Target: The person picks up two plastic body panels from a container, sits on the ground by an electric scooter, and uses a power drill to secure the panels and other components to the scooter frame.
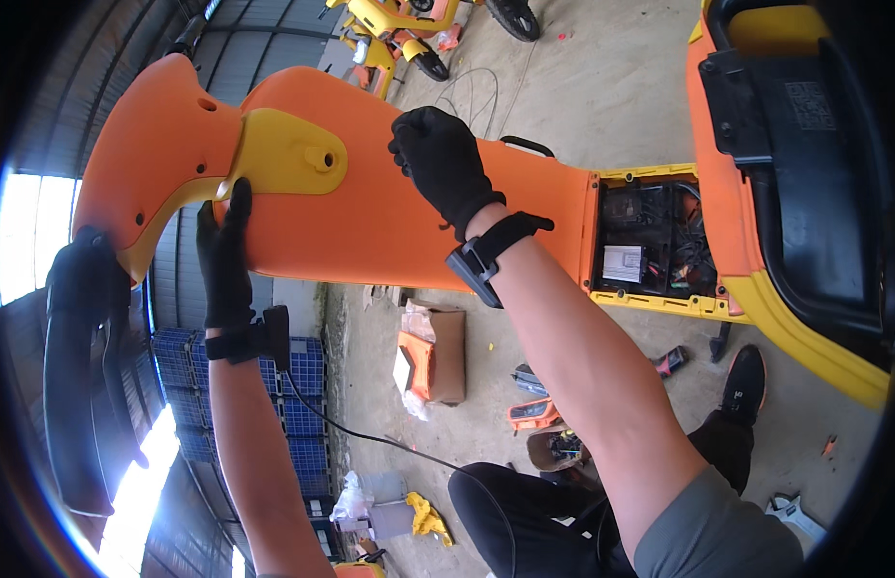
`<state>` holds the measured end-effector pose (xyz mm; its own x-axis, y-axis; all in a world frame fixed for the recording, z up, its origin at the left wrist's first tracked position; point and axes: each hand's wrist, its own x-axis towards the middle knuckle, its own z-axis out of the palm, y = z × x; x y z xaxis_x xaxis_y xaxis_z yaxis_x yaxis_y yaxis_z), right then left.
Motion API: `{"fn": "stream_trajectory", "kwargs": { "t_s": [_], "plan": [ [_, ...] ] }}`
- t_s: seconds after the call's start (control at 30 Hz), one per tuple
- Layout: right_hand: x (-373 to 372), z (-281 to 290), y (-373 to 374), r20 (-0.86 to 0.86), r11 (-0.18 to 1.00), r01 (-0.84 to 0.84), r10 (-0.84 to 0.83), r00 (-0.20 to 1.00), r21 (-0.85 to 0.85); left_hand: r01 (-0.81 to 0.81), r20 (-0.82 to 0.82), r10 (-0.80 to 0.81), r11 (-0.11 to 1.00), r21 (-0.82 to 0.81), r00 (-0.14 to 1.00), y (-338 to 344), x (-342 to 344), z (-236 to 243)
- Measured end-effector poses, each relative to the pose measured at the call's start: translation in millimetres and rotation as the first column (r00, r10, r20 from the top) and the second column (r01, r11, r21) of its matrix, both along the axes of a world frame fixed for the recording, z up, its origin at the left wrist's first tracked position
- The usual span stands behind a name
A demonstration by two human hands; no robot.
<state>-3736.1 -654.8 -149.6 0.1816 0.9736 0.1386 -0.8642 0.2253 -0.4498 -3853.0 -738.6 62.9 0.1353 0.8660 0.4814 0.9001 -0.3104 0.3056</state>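
An orange and yellow electric scooter point(419, 236) spans the view from left to right. My left hand point(226, 255), in a black glove, grips the left edge of its orange front panel point(313, 231), thumb upright beside the yellow cover point(279, 154). That cover has a round lock-like socket in it. Closed in a fist, my black-gloved right hand point(438, 159) is over the panel, right of the socket; anything inside the fist is hidden. Further right, an open compartment point(650, 236) shows wires and a silver box point(623, 262). Both wrists wear black straps with small devices.
A black handlebar grip point(77, 356) is at far left, the black seat underside point(814, 183) at far right. On the concrete floor stand a cardboard box point(447, 356), a box of small parts point(558, 448) and a red-black tool point(671, 361). Other scooters point(399, 24) stand beyond.
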Motion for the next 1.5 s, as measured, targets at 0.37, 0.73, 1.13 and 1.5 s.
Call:
{"fn": "stream_trajectory", "kwargs": {
  "t_s": [0.37,0.73,1.13,1.5],
  "plan": [
    [-12,12,14,0.144,0.963,0.213,-0.237,0.961,0.166,-0.165,-0.207,0.198,0.972,0.168,0.958,0,-1,-9],
    [-26,46,-1,0.277,0.740,0.465,-0.635,0.721,0.486,-0.063,-0.037,0.066,0.994,0.090,0.997,-2,8,-15],
    [-19,51,12,0.373,0.644,0.442,-0.743,0.555,0.624,0.018,-0.090,-0.011,0.997,0.075,0.996,0,8,-11],
    [-17,57,20,0.292,0.501,0.491,-0.848,0.442,0.713,-0.007,-0.204,0.040,0.988,0.157,0.978,8,1,-9]
  ]
}}
